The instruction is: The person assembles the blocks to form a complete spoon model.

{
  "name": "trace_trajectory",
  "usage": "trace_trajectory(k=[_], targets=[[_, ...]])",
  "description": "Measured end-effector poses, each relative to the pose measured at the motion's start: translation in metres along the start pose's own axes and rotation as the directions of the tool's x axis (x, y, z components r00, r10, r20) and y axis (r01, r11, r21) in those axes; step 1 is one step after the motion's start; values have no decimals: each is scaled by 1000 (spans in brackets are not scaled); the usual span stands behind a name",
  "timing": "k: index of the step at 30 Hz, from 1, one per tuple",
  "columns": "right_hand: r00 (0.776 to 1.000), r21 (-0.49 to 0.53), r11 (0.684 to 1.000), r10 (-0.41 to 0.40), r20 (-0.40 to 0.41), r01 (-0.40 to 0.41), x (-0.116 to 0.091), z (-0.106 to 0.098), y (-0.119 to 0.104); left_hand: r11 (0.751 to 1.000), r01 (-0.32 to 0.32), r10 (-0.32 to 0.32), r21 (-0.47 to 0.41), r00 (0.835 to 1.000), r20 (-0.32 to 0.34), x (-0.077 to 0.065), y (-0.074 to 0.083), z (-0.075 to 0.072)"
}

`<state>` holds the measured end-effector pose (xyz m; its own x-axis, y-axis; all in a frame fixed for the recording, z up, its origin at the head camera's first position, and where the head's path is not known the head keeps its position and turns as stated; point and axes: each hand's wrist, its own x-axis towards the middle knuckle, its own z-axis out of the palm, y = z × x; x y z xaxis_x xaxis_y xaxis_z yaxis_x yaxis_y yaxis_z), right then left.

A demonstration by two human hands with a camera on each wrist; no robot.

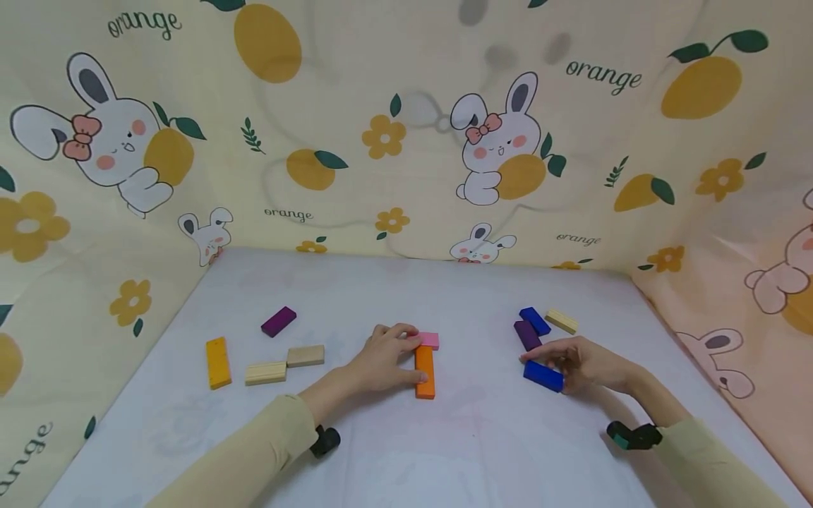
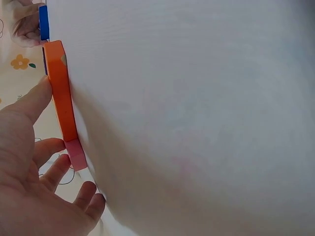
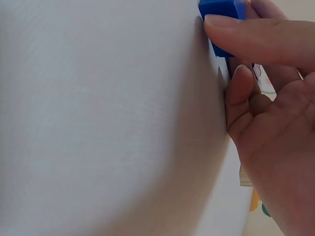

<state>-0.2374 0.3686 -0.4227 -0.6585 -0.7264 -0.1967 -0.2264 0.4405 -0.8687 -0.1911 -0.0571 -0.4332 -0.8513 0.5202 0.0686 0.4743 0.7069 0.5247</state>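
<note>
My left hand (image 1: 384, 360) reaches over an orange block (image 1: 425, 388) lying lengthwise on the table, with a small pink block (image 1: 430, 340) at its far end. Its thumb rests on the orange block; the index and middle fingertips are at the pink one, and the other fingers are spread loosely, as the left wrist view shows. At the right, my right hand (image 1: 593, 363) pinches a blue block (image 1: 543, 377) between thumb and fingers. In the right wrist view, the thumb lies along that blue block (image 3: 221, 10). Just beyond the hand is a purple block (image 1: 527, 335).
Behind the right hand lie another blue block (image 1: 535, 321) and a plain wooden block (image 1: 562, 322). Left of the left hand are two wooden blocks (image 1: 265, 373), a yellow block (image 1: 218, 363) and a purple block (image 1: 278, 322). Printed cloth (image 1: 406, 190) hangs around the white table (image 1: 394, 458).
</note>
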Motion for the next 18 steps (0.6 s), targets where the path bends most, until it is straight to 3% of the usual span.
trace_trajectory(k=[11,18], targets=[[994,14,995,100,-44,-99,-2,2,-2,1000,-19,19,-14,1000,-10,-1,0,1],[989,-3,994,106,-98,-107,-1,5,-5,1000,-22,22,-10,1000,-12,-1,2,-2]])
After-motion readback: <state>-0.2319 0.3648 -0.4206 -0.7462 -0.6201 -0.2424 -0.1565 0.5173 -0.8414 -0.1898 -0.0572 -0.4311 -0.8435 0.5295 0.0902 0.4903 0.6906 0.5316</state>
